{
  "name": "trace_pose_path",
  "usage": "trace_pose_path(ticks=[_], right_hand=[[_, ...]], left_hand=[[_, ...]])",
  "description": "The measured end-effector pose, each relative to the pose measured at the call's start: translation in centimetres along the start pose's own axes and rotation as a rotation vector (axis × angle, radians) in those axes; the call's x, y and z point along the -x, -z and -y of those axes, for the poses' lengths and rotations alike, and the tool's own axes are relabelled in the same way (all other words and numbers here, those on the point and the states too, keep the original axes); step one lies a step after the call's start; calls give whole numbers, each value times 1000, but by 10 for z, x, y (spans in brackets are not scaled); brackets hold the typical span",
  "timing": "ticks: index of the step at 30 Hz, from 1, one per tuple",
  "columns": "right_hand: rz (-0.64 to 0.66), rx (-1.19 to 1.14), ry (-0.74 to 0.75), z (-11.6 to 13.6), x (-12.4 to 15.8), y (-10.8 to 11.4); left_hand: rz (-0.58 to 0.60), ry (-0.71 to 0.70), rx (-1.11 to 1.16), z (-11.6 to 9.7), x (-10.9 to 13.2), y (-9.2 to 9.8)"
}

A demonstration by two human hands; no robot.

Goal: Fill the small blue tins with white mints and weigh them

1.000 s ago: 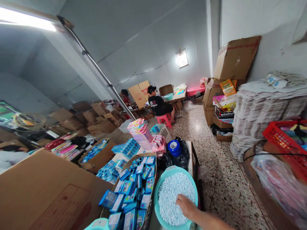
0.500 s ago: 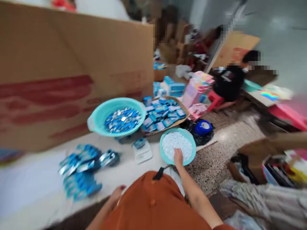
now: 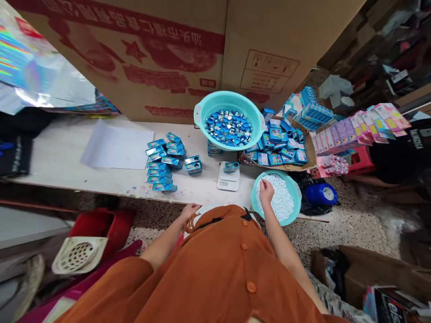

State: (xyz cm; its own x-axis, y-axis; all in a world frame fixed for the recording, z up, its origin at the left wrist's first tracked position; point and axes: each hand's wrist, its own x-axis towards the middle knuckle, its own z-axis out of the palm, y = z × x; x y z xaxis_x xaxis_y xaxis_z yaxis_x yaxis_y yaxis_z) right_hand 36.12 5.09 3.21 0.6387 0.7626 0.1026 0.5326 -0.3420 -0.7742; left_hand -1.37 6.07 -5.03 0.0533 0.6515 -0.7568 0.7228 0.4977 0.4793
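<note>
My right hand point(image 3: 266, 192) is in a turquoise basin point(image 3: 297, 197), its fingers pinched together over small white pellets point(image 3: 280, 197). What the fingertips hold is too small to make out. My left hand point(image 3: 189, 212) rests by the table's front edge, fingers loosely stretched out and nothing visible in them. Between the hands, a white digital scale point(image 3: 228, 184) bears one small blue tin point(image 3: 231, 167). More blue tins point(image 3: 160, 175) stand in rows to the left, with dark round openings on some tops. Another turquoise basin point(image 3: 229, 95) behind the scale contains many blue and silver round caps point(image 3: 230, 130).
A tall cardboard carton point(image 3: 188, 54) walls off the back. Blue boxes point(image 3: 276, 146) fill a cardboard tray at right, near pink boxes point(image 3: 357, 128) and a blue tape roll point(image 3: 321, 194). White paper point(image 3: 117, 146) lies left. A red bin point(image 3: 116, 226) stands below; a person in black point(image 3: 400, 152) sits far right.
The view has swung left and down, so basins, scale and tins come out sharper. My right hand stays in the pellet basin; my left hand stays near the table edge.
</note>
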Motion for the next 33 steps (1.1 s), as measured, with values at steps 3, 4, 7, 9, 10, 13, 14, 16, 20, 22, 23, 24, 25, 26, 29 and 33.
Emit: trace_pose_path(ticks=[3, 4, 7, 9, 10, 13, 14, 16, 20, 22, 23, 24, 25, 26, 29, 33], right_hand=[[202, -61, 43, 31, -25, -28], [251, -61, 54, 39, -33, -37], [356, -7, 94, 58, -53, -59], [416, 67, 136, 65, -63, -70], [447, 102, 163, 68, -68, -74], [510, 164, 220, 74, -79, -82], [525, 168, 230, 76, -81, -83], [551, 161, 247, 78, -84, -86], [581, 145, 291, 80, -86, -91], [600, 152, 301, 80, -85, -94], [610, 160, 301, 80, -85, -94], [617, 169, 299, 80, -85, -95], [621, 179, 298, 79, -84, -96], [620, 187, 298, 79, -84, -96], [605, 189, 307, 78, -84, -96], [596, 183, 316, 79, -83, -96]], left_hand=[[-5, 7, -2, -2, -5, 0], [-6, 11, 0, -2, -5, 0], [-6, 25, 16, 0, -3, 0], [-4, 34, 31, 3, -1, -1], [-2, 37, 38, 5, 0, -1], [-1, 49, 42, 9, -1, -2], [-2, 54, 36, 10, -3, -3], [-6, 65, 15, 10, -8, -3], [-7, 74, -25, 12, -17, -5], [-2, 76, -37, 13, -19, -5], [1, 76, -42, 13, -19, -5], [2, 75, -47, 14, -19, -4], [1, 74, -52, 14, -19, -4], [0, 73, -55, 14, -19, -4], [0, 68, -59, 14, -18, -4], [5, 63, -54, 13, -16, -3]])
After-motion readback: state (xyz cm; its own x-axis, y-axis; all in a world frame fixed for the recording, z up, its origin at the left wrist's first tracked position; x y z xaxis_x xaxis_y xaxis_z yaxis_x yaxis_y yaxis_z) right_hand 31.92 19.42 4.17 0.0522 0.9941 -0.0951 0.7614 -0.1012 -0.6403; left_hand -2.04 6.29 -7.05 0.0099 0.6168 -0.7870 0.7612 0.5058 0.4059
